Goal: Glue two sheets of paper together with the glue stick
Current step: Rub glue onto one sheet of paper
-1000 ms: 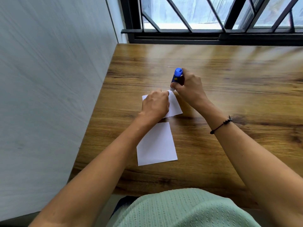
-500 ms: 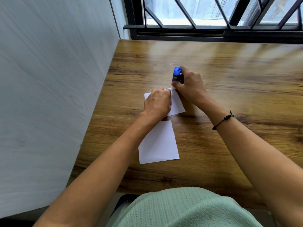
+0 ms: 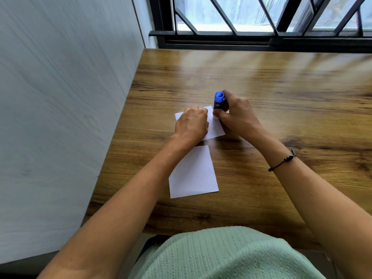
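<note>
Two white sheets of paper lie on the wooden table. The far sheet (image 3: 215,125) is pinned down by my left hand (image 3: 192,123), whose curled fingers rest on top of it. My right hand (image 3: 234,114) grips a blue glue stick (image 3: 218,101) upright, its lower end touching the far sheet near its right top corner; the tip itself is hidden by my fingers. The near sheet (image 3: 193,174) lies flat just below the far one, partly covered by my left forearm.
The wooden table (image 3: 281,109) meets a grey wall (image 3: 60,97) on the left and a dark-framed barred window (image 3: 261,23) at the back. A tiny speck (image 3: 207,77) lies on the far tabletop. A black cord bracelet (image 3: 281,163) circles my right wrist.
The glue stick and my right hand have slid a little nearer along the far sheet's right side. My left hand stays pressed on that sheet. The camera view has shifted slightly.
</note>
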A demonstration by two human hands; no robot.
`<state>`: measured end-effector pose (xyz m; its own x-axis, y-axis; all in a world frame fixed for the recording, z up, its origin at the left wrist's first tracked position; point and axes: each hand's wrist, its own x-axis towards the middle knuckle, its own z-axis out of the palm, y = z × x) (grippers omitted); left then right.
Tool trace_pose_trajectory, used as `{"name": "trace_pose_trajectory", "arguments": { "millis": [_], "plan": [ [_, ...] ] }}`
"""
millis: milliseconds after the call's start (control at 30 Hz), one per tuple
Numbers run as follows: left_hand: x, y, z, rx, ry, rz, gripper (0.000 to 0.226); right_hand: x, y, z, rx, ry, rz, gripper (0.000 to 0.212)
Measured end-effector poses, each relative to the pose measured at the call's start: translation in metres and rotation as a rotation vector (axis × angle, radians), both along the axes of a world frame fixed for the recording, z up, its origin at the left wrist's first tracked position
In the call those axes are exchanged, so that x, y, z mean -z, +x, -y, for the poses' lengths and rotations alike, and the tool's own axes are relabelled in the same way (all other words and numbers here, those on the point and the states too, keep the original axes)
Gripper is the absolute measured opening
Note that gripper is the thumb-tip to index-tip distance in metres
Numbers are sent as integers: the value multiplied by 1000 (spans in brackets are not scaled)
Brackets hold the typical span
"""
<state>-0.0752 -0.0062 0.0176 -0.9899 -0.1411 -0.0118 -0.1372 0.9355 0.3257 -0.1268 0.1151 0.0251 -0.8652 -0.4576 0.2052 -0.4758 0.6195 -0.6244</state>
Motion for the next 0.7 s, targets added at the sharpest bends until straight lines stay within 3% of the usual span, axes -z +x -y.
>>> {"name": "trace_pose_trajectory", "arguments": {
  "millis": [600,700],
  "plan": [
    [-1,0,-2,3,-37,10,32,2,51,-37,9,-22,43,30],
    [-1,2,-2,6,-47,6,31,4,55,-43,117,-145,82,38]
  ]
}}
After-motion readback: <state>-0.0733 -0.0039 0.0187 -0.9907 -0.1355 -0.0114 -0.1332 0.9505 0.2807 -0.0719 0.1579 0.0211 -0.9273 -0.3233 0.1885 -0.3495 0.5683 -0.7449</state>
